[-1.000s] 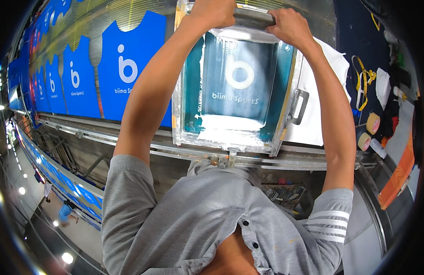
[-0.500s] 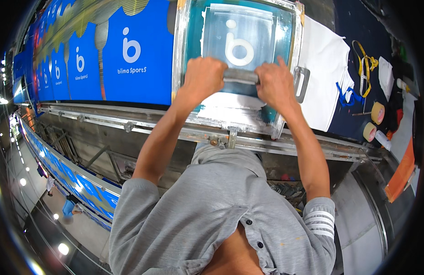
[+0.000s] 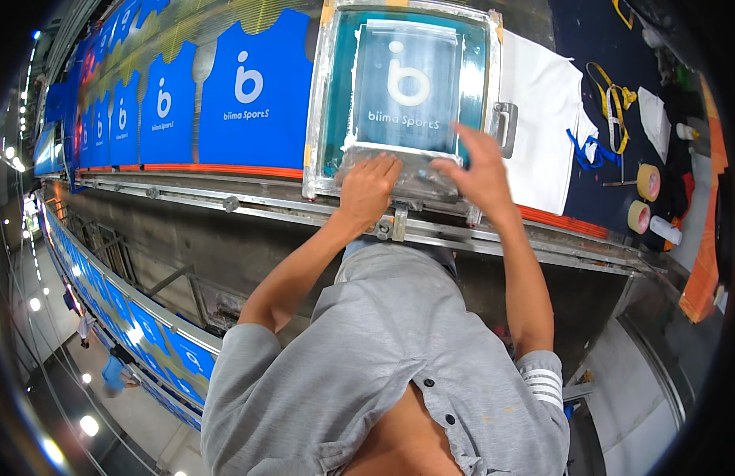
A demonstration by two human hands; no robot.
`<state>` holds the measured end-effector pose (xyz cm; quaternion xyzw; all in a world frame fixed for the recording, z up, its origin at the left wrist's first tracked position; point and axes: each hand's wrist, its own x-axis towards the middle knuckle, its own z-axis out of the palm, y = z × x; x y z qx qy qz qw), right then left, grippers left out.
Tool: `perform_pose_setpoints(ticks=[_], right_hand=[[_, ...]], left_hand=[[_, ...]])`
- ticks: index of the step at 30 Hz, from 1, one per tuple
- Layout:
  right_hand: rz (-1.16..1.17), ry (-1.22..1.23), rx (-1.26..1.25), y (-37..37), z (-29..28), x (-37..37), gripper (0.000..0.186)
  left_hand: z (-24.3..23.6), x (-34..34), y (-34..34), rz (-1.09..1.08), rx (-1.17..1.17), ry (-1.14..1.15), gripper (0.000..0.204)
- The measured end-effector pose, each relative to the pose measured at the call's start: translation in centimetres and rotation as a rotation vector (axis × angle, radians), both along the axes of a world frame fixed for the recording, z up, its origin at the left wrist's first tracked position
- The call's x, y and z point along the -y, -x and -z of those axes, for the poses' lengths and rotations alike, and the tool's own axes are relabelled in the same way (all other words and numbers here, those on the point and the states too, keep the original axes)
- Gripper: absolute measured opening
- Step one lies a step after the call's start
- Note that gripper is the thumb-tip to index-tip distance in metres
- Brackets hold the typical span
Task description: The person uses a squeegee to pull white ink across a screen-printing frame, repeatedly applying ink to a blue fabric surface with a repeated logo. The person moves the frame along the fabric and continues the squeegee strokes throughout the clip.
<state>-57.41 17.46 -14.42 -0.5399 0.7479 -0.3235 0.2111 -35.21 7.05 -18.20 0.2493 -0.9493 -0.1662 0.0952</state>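
A silk-screen frame (image 3: 321,95) with teal borders lies flat in front of me. White print shapes show through its mesh, edged with white ink. Across the near end of the mesh rests a grey, ink-smeared squeegee (image 3: 421,179). My left hand (image 3: 370,189) is closed over the squeegee's left part. By the tool's right end, my right hand (image 3: 482,176) is open, thumb and fingers spread, with nothing in it. Just right of that hand, a metal handle (image 3: 506,131) sticks out from the frame's side.
Blue printed shirt pieces (image 3: 255,87) line the table to the left. Right of the frame lie a white fabric piece (image 3: 538,119), a yellow measuring tape (image 3: 613,111), blue strips (image 3: 594,149) and tape rolls (image 3: 648,182). A metal rail (image 3: 304,216) runs along the table's near edge.
The squeegee has come toward me to the near end of the mesh, baring the lower print. My right hand has let go of it and opened; my left stays on it.
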Motion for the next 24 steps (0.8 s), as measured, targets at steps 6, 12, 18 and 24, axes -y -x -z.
perform_pose_setpoints(ticks=[6, 12, 18, 24], right_hand=[[0.623, -0.089, -0.047, 8.8, 6.5, 0.6, 0.059], [0.662, -0.127, 0.272, 9.3, 10.1, 2.8, 0.043], [0.795, -0.186, 0.378, 9.5, 8.4, 2.1, 0.029], [0.785, -0.139, 0.39, 9.2, 7.3, 2.6, 0.027]], left_hand=[[-2.3, 4.9, 5.3, 0.047, 0.614, -0.343, 0.042], [2.5, 12.6, 10.8, 0.224, 1.127, -0.796, 0.041], [-2.1, 23.4, 16.9, 0.426, 0.872, -0.616, 0.06], [-2.8, 29.3, 22.0, 0.028, 0.441, -0.2, 0.048]])
